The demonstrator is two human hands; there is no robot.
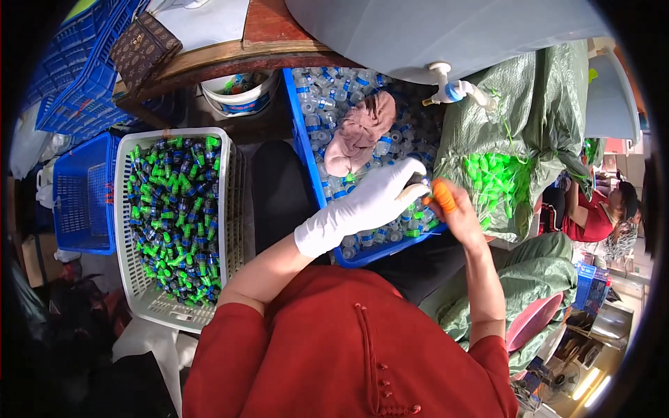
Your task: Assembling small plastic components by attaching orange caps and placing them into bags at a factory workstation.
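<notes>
My left hand (390, 188), in a white glove, curls its thumb and fingers round a small clear plastic bottle that is mostly hidden. A bit of its blue and pale surface shows at the fingertips. Close against it, my right hand (454, 207) is bare but for orange finger covers. Its fingers pinch together, and what they hold is hidden. Both hands hover over the near right part of a blue crate (302, 143) heaped with small clear bottles (317, 104) bearing blue bands. A crumpled pink cloth (359, 136) lies on the heap.
A white basket (226, 202) of dark green-capped bottles (178, 216) stands left. Right of the crate, a green woven sack (516, 104) holds bright green caps (496, 184). A grey tank (446, 31) with a white tap (449, 87) overhangs the crate. Another person (592, 216) is at far right.
</notes>
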